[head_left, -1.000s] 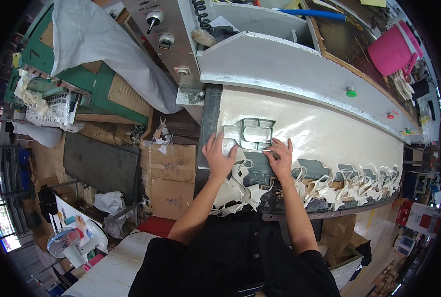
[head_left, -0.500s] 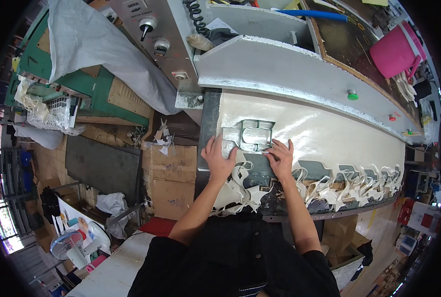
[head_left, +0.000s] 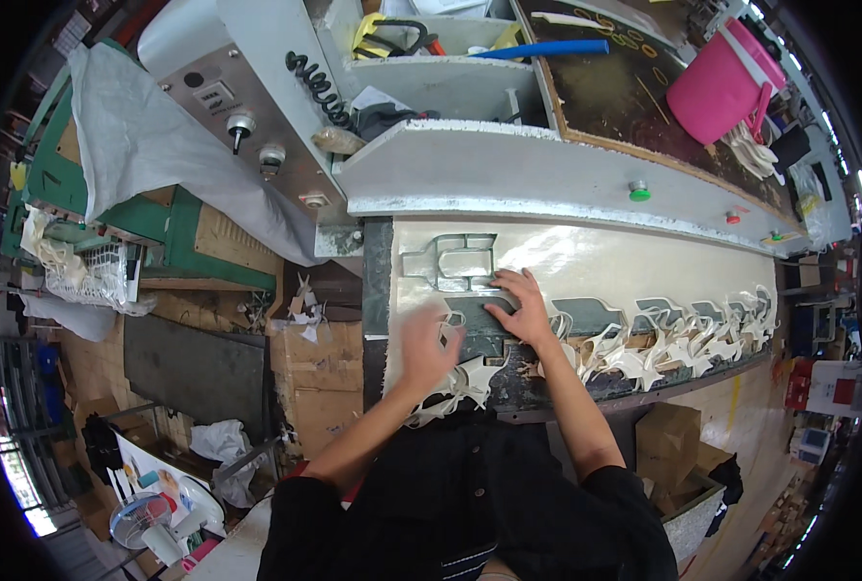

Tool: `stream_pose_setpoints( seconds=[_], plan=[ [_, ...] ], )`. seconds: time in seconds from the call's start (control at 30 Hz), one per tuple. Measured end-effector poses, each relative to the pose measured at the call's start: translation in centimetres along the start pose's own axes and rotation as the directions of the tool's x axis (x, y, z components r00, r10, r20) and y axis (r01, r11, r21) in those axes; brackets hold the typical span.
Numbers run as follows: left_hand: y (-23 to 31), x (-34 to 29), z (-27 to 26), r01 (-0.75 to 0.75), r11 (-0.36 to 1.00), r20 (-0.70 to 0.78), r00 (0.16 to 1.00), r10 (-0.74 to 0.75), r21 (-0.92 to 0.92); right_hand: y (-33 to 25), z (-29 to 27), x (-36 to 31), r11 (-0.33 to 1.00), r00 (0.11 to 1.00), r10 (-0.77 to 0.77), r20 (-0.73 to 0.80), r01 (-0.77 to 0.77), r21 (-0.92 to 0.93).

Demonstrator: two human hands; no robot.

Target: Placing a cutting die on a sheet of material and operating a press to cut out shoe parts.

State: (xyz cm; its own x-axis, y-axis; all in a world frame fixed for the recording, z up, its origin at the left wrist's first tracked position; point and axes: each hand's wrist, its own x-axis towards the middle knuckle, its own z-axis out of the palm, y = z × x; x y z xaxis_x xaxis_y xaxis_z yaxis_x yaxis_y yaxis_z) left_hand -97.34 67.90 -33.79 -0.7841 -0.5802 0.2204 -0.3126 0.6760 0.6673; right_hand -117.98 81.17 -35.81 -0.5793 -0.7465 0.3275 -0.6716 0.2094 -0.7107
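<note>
A green-edged metal cutting die [head_left: 439, 259] lies flat on a cream sheet [head_left: 586, 254], near the sheet's left end. My right hand [head_left: 520, 312] is at the die's lower right corner, fingertips at its edge, thumb and fingers apart. Smeared by motion, my left hand [head_left: 425, 351] is below the die, over the cut edge of the sheet; its fingers are not clear. Around and below it hang cream offcuts [head_left: 472, 381] with curved cut-outs. More looped scraps [head_left: 644, 349] run along the front edge to the right.
A grey machine beam [head_left: 547, 169] with a green button [head_left: 639, 191] spans behind the sheet. At the left stands its control panel [head_left: 242, 121] with knobs. A pink bucket [head_left: 717, 87] sits at the back right, and flattened cardboard [head_left: 320, 373] lies to the left.
My left hand has come off the die's left side and moved down toward me. My right hand remains by the die's corner. The whole view has shifted.
</note>
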Motion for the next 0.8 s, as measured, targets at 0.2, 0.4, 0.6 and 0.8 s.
stream_pose_setpoints(
  seconds=[0.2, 0.4, 0.6, 0.8],
  plan=[
    [2.4, -9.0, 2.2, -0.187, 0.836, 0.482, 0.744, 0.463, -0.516, -0.9, -6.6, -2.5, 0.992, 0.974, 0.103, -0.200, -0.085, 0.094],
    [4.6, -10.3, 0.3, -0.299, 0.929, 0.558, 0.743, 0.370, -0.219, -2.6, -14.2, -2.3, 0.996, 0.958, 0.090, -0.272, -0.087, 0.020],
    [4.8, -10.1, 1.3, -0.422, 0.885, 0.373, 0.802, 0.466, -0.198, -4.2, -19.6, -2.0, 0.962, 0.944, 0.241, -0.226, -0.201, 0.185],
    [4.8, -9.8, 1.5, -0.438, 0.892, 0.368, 0.815, 0.448, -0.115, -6.0, -13.3, -13.9, 0.968, 0.964, 0.248, 0.102, -0.241, -0.075]
  ],
)
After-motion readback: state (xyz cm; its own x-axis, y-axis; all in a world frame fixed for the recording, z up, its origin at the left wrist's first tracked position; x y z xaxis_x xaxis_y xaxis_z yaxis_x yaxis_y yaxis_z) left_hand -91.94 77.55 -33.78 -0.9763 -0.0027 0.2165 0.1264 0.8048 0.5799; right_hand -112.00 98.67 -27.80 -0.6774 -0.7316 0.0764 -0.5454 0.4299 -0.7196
